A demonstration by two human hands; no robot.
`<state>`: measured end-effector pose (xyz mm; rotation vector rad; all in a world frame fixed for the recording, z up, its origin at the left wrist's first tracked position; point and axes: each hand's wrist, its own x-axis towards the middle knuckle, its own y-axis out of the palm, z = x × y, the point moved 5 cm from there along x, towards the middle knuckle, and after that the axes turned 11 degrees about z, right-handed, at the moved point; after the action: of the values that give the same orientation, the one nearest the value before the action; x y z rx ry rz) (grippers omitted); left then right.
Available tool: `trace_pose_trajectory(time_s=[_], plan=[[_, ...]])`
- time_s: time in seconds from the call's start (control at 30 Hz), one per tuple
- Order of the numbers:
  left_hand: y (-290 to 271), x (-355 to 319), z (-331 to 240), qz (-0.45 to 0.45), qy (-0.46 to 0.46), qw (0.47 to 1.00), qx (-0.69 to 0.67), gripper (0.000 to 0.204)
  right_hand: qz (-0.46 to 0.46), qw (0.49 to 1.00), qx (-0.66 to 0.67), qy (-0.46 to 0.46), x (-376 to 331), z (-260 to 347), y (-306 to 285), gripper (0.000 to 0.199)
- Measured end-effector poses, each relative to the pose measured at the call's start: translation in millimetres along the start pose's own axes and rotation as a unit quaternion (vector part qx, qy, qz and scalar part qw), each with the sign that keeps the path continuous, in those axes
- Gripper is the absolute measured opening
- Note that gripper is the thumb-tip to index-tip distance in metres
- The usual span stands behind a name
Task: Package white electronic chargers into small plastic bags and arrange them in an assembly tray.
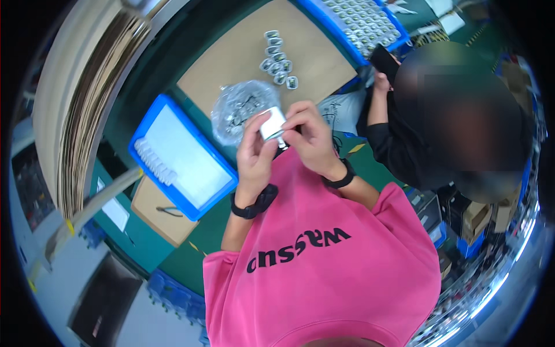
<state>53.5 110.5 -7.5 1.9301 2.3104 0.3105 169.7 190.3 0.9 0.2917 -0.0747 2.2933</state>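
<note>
My left hand (254,151) and my right hand (310,134) hold a small white boxy part (272,123) between them, raised in front of my chest. Its dark lower end (281,144) sits between my fingers. Just beyond my hands lies a clear plastic bag (240,110) with several small parts inside. Farther away, a cluster of small silver-and-dark pieces (278,59) rests on a brown board (243,52). Both wrists wear black bands.
A blue tray (151,115) with a white liner and a row of white pieces lies at my left. Another blue tray (363,23) full of small parts sits far right. A person in black sits at the right, a hand (381,81) near a dark object.
</note>
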Motion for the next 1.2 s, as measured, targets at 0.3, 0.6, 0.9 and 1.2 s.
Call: trace_pose_trajectory(time_s=[0.3, 0.6, 0.9, 1.2], plan=[[1.2, -1.2, -16.8, 0.019, 0.066, 0.995, 0.066, 0.039, 0.063, 0.987, 0.149, -0.007, 4.0, -2.0, 25.9, 0.042], [-1.1, -5.9, -14.2, -0.067, 0.08, 0.988, 0.114, 0.034, 0.073, 0.981, 0.182, -0.004, 8.9, -7.3, 35.1, 0.039], [-37.4, -10.4, 5.5, -0.158, 0.001, 0.952, -0.263, 0.039, 0.13, 0.964, 0.227, 0.053, 21.0, -14.6, 39.8, 0.046], [-81.3, -53.8, 12.9, -0.245, -0.086, 0.889, -0.377, 0.042, 0.303, 0.936, -0.173, -0.033, 43.0, -4.9, 99.5, 0.044]])
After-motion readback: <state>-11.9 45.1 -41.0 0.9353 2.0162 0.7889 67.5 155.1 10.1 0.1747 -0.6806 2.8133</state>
